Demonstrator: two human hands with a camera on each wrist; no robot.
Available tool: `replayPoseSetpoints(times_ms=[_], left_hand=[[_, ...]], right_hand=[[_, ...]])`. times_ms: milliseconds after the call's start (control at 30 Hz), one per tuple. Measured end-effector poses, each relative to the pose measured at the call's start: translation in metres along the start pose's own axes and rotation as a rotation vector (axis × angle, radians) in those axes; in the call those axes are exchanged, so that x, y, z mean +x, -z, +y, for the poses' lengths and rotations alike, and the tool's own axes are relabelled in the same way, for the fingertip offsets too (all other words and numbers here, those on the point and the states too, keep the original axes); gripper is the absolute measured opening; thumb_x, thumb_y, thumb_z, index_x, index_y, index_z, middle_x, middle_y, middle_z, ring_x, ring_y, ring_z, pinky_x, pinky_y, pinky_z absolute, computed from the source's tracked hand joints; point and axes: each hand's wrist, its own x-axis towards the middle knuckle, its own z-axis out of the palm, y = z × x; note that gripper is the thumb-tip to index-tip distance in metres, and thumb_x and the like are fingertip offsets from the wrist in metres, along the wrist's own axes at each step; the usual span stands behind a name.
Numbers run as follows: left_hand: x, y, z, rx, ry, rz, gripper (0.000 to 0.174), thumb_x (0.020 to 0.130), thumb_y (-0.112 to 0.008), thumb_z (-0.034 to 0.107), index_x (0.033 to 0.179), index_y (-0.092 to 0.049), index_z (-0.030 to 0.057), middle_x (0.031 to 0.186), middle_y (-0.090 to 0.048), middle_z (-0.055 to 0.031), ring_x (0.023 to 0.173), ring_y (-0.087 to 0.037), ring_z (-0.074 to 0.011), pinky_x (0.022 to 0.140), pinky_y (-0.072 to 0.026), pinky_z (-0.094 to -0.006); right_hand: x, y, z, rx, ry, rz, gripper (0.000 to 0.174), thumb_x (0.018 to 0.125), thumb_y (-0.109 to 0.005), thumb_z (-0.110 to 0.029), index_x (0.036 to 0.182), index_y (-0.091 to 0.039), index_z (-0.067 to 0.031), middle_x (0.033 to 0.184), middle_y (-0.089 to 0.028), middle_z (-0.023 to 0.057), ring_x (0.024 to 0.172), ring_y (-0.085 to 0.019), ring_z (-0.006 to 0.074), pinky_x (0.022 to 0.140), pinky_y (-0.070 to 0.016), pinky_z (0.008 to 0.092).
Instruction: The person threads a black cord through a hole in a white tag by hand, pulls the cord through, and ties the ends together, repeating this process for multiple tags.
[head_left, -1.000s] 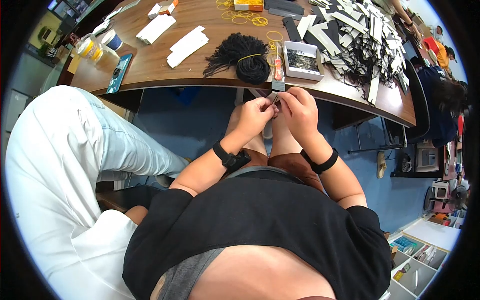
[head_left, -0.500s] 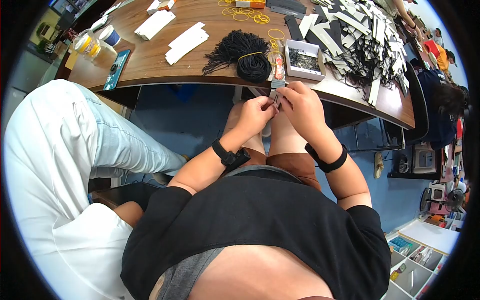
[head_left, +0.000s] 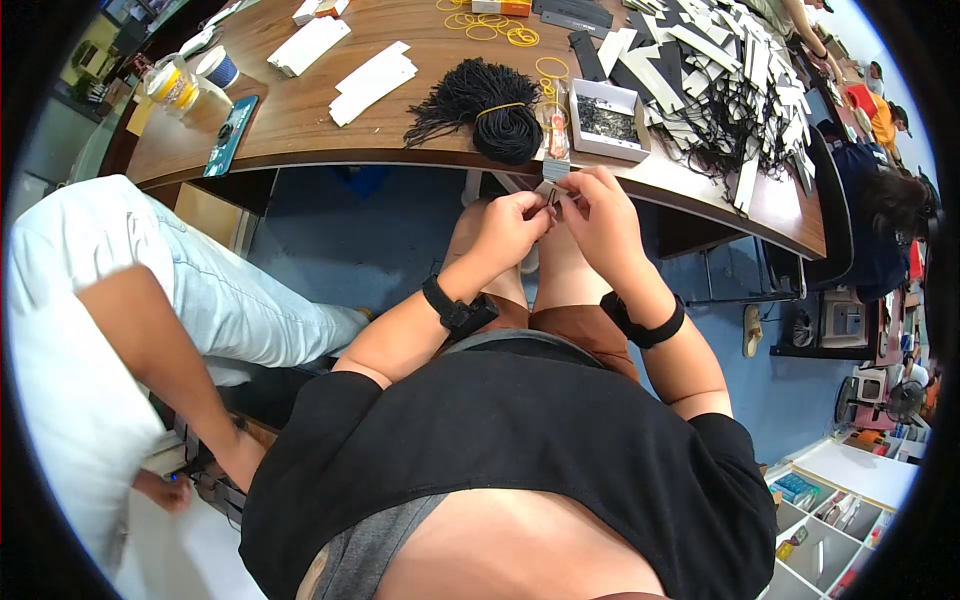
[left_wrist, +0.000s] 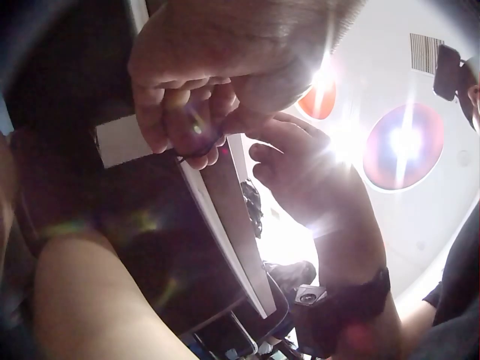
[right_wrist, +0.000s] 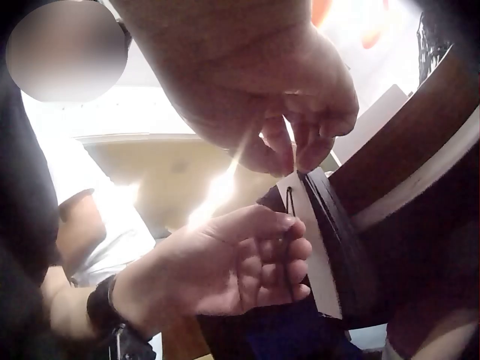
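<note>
Pinching the black cord [right_wrist: 290,202] in your left hand [head_left: 508,230] and the holed end of a white hang tag [right_wrist: 309,251] in your right hand [head_left: 606,218], you have both hands nearly together, with the tag held just off the table's [head_left: 300,130] near edge. The cord looks thin and loops at the hole, so it could slip free if your left thumb eases too soon; tugging hard might instead tear the hole's margin or crease the tag. Your fingers hide part of the cord, so a twist or uneven ends could go unnoticed. A loosened pinch would likely drop the tag to the floor [head_left: 345,225]. The open white box [head_left: 612,151] sits at that near edge, where a careless knock might spill its small pieces. Toward the right corner, the pile of tags [head_left: 745,85] reaches the edge, and its cords could snag.
</note>
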Motion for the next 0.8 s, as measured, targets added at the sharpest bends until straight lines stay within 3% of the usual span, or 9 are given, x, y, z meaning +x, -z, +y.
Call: replayPoseSetpoints(times_ms=[67, 167, 267, 467, 600, 667, 800], left_hand=[[-0.001, 0.000, 0.002, -0.015, 0.001, 0.006, 0.013, 0.087, -0.057, 0.008, 0.088, -0.064, -0.0024, 0.080, -0.066, -0.0045, 0.073, -0.060, -0.0086, 0.068, -0.0475, -0.0236], [-0.002, -0.001, 0.006, -0.035, 0.010, 0.016, 0.013, 0.087, -0.057, 0.008, 0.088, -0.064, -0.0025, 0.080, -0.066, -0.0045, 0.073, -0.060, -0.0088, 0.068, -0.0476, -0.0239], [-0.001, -0.001, 0.004, -0.011, -0.004, 0.015, 0.013, 0.087, -0.057, 0.008, 0.088, -0.064, -0.0028, 0.080, -0.066, -0.0047, 0.073, -0.060, -0.0089, 0.068, -0.0477, -0.0240], [-0.005, 0.002, -0.001, -0.065, -0.010, 0.008, 0.014, 0.085, -0.056, 0.007, 0.089, -0.063, -0.0037, 0.077, -0.065, -0.0052, 0.071, -0.059, -0.0096, 0.066, -0.0478, -0.0243], [-0.012, 0.011, 0.006, -0.058, 0.092, -0.055, 0.015, 0.084, -0.056, 0.007, 0.090, -0.063, -0.0049, 0.076, -0.065, -0.0047, 0.068, -0.059, -0.0105, 0.064, -0.0479, -0.0247], [-0.009, 0.012, -0.010, -0.102, 0.042, -0.086, 0.016, 0.084, -0.057, 0.008, 0.090, -0.064, -0.0051, 0.074, -0.064, -0.0045, 0.067, -0.059, -0.0102, 0.063, -0.0477, -0.0248], [-0.008, 0.013, -0.007, -0.136, 0.030, -0.100, 0.016, 0.084, -0.058, 0.008, 0.089, -0.064, -0.0052, 0.071, -0.063, -0.0042, 0.066, -0.058, -0.0098, 0.062, -0.0473, -0.0250]], right_hand=[[0.004, 0.003, -0.006, 0.026, -0.107, -0.038, 0.014, 0.073, -0.064, -0.006, 0.087, -0.062, -0.0032, 0.084, -0.057, 0.0132, 0.072, -0.058, 0.0334, 0.066, -0.0478, 0.0406], [0.009, -0.001, -0.001, -0.123, -0.013, -0.027, 0.013, 0.073, -0.065, -0.007, 0.084, -0.060, -0.0030, 0.081, -0.056, 0.0131, 0.072, -0.058, 0.0325, 0.065, -0.0482, 0.0390], [0.013, 0.000, -0.005, -0.169, -0.071, -0.072, 0.012, 0.072, -0.065, -0.008, 0.081, -0.060, -0.0029, 0.080, -0.055, 0.0125, 0.071, -0.059, 0.0315, 0.063, -0.0481, 0.0382], [0.017, -0.001, 0.002, -0.005, -0.148, -0.068, 0.010, 0.072, -0.066, -0.009, 0.077, -0.059, -0.0043, 0.077, -0.055, 0.0107, 0.069, -0.059, 0.0282, 0.062, -0.0479, 0.0366], [0.007, -0.004, 0.002, -0.091, -0.086, -0.010, 0.010, 0.071, -0.067, -0.009, 0.078, -0.060, -0.0059, 0.074, -0.055, 0.0083, 0.067, -0.059, 0.0253, 0.060, -0.0477, 0.0346], [0.005, -0.004, 0.004, -0.089, -0.056, 0.031, 0.010, 0.070, -0.067, -0.010, 0.078, -0.061, -0.0067, 0.073, -0.055, 0.0071, 0.066, -0.059, 0.0248, 0.059, -0.0474, 0.0343], [0.009, 0.002, -0.001, -0.069, -0.109, -0.072, 0.009, 0.071, -0.066, -0.012, 0.075, -0.060, -0.0076, 0.070, -0.054, 0.0065, 0.065, -0.058, 0.0245, 0.058, -0.0471, 0.0348]])
